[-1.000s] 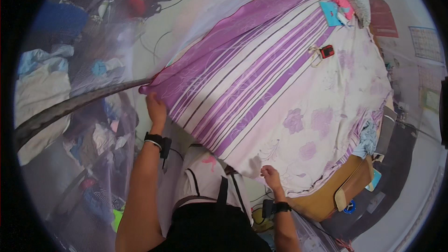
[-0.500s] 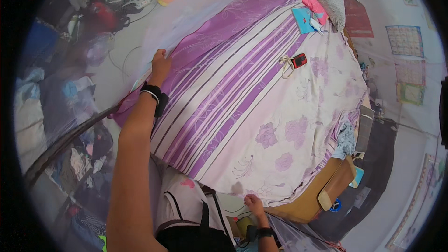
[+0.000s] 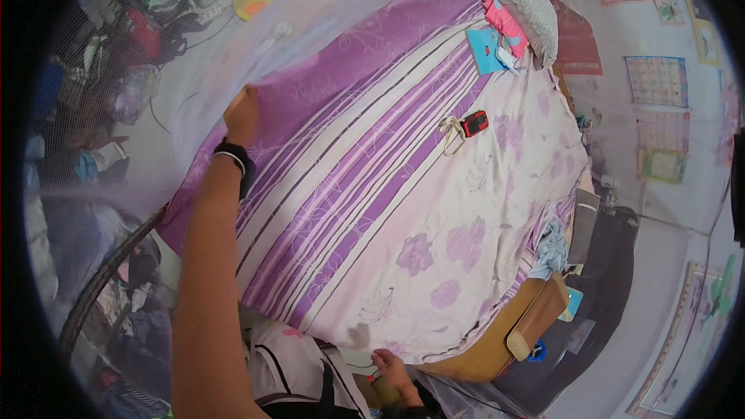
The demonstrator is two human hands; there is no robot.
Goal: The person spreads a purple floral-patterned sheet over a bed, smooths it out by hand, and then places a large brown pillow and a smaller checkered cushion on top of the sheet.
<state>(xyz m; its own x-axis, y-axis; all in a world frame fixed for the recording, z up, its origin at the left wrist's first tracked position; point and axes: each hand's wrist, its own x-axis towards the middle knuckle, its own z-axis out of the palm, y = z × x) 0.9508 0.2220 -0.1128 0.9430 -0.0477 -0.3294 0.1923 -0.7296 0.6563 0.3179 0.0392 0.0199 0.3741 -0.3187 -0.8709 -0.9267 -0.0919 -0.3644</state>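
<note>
A bed sheet (image 3: 411, 194) with purple stripes, a plain purple band and pale flowered parts is spread over the bed. My left arm reaches far along its left side, and my left hand (image 3: 244, 115) is closed on the sheet's purple edge. Low in the view, my right hand (image 3: 394, 374) is curled at the sheet's near edge, its fingertips pinched there. Lying on the sheet are a small red and black device (image 3: 474, 122) with a pale cord, and a blue booklet (image 3: 484, 50).
A grey pillow (image 3: 521, 4) and pink cloth lie at the bed's far end. Sheer netting (image 3: 209, 85) hangs along the left side, beside a dark pole (image 3: 101, 275). A brown board (image 3: 537, 316) and crumpled light-blue cloth (image 3: 552, 248) are at the right edge.
The purple band at the left lies flatter and wider along the bed's edge. Both hands appear shifted left in the view, as does the whole bed; each stays at the sheet's edge.
</note>
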